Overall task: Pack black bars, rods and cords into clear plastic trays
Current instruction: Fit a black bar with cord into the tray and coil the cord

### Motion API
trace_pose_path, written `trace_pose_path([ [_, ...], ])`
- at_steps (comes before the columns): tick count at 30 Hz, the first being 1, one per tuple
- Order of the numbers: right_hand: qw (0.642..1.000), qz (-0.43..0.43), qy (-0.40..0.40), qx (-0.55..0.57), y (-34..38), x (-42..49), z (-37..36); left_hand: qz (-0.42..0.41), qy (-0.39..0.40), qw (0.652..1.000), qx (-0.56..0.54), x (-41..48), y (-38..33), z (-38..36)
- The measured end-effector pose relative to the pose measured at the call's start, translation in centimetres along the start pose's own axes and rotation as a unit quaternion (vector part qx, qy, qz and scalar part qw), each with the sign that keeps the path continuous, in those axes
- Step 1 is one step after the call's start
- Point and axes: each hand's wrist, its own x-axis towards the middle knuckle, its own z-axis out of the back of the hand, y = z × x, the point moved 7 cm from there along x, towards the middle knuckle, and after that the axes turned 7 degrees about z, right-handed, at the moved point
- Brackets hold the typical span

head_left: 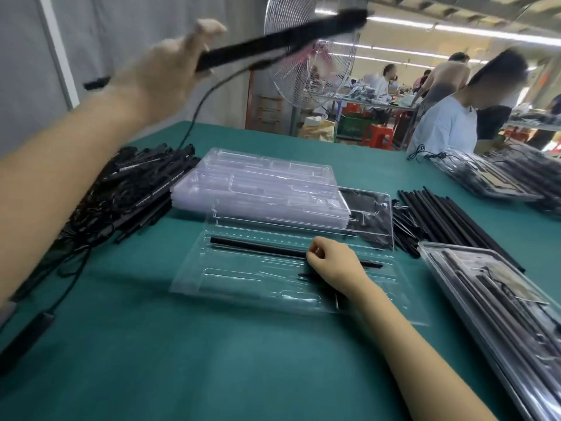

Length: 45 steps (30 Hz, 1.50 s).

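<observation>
Left hand [170, 71] up high over surface [212, 360], fingers curled round black bar [273, 41], blurred. Cord [197, 110] dangles from it toward bar pile [130, 189] at left. Right hand [331, 262] down on open clear tray [230, 287], fingers curled, pinching rod [258, 247] lying in tray's far slot. Empty tray stack [267, 183] just behind; loose rods [449, 214] at right.
</observation>
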Motion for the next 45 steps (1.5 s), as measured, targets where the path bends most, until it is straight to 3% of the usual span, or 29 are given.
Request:
trace_pose_path([
  [2, 0.998, -0.005, 0.043, -0.041, 0.6, 0.3, -0.1, -0.091, 0.046, 0.990, 0.096, 0.8, -3.2, -0.3],
  [4, 0.997, -0.008, 0.068, -0.037, 1.6, 0.5, 0.4, -0.101, 0.116, 0.979, 0.136, 1.3, -5.3, -1.4],
  [6, 0.996, 0.014, 0.041, 0.081, 3.4, 0.6, 2.1, -0.056, 0.183, 0.975, 0.114, 1.1, -6.6, -2.8],
  [7, 0.979, 0.028, 0.017, 0.199, 4.5, 0.5, 3.3, -0.029, 0.211, 0.974, 0.076, 0.8, -7.1, -3.4],
  [8, 0.936, 0.045, 0.003, 0.348, 5.7, 0.3, 4.7, -0.008, 0.234, 0.972, 0.028, 0.2, -7.6, -4.2],
  [10, 0.793, 0.075, -0.012, 0.605, 7.7, -0.1, 7.2, 0.010, 0.262, 0.963, -0.056, -0.9, -8.7, -5.6],
  [13, 0.641, 0.048, -0.057, 0.764, 8.4, 0.2, 10.0, 0.032, 0.253, 0.957, -0.141, -2.6, -10.0, -6.9],
  [14, 0.608, 0.023, -0.074, 0.790, 8.2, 0.4, 10.4, 0.047, 0.247, 0.954, -0.165, -3.2, -10.2, -7.2],
  [15, 0.598, -0.001, -0.087, 0.797, 8.0, 0.6, 10.7, 0.061, 0.245, 0.949, -0.187, -3.9, -10.3, -7.5],
  [18, 0.690, -0.038, -0.116, 0.713, 7.5, 1.1, 11.3, 0.089, 0.267, 0.926, -0.252, -6.4, -10.2, -8.5],
  [19, 0.706, -0.041, -0.124, 0.696, 7.5, 1.2, 11.4, 0.089, 0.269, 0.925, -0.252, -7.4, -9.9, -8.6],
  [20, 0.704, -0.042, -0.131, 0.697, 7.3, 1.3, 11.6, 0.089, 0.271, 0.929, -0.236, -8.5, -9.1, -8.7],
  [23, 0.654, -0.021, -0.150, 0.742, 6.7, 1.2, 13.3, 0.126, 0.266, 0.936, -0.191, -12.3, -5.0, -8.0],
  [28, 0.628, 0.018, -0.180, 0.757, 6.1, 1.4, 16.6, 0.250, 0.286, 0.909, -0.173, -18.0, 1.8, -6.7],
  [31, 0.606, 0.042, -0.189, 0.772, 5.9, 1.7, 18.3, 0.251, 0.426, 0.844, -0.208, -21.2, 2.8, -7.6],
  [36, 0.591, 0.078, -0.217, 0.773, 4.4, 1.3, 20.5, 0.234, 0.613, 0.662, -0.362, -27.4, 2.9, -7.9],
  [38, 0.601, 0.089, -0.217, 0.764, 3.7, 0.9, 20.8, 0.203, 0.665, 0.616, -0.371, -29.5, 2.1, -7.9],
  [40, 0.603, 0.098, -0.216, 0.761, 3.3, 0.5, 20.9, 0.175, 0.701, 0.601, -0.341, -30.9, 0.8, -8.3],
  [43, 0.591, 0.098, -0.208, 0.774, 3.1, 0.3, 20.7, 0.151, 0.717, 0.614, -0.293, -31.4, -0.9, -8.2],
  [45, 0.579, 0.092, -0.213, 0.781, 2.8, 0.3, 20.4, 0.159, 0.705, 0.615, -0.316, -30.8, -1.8, -7.8],
])
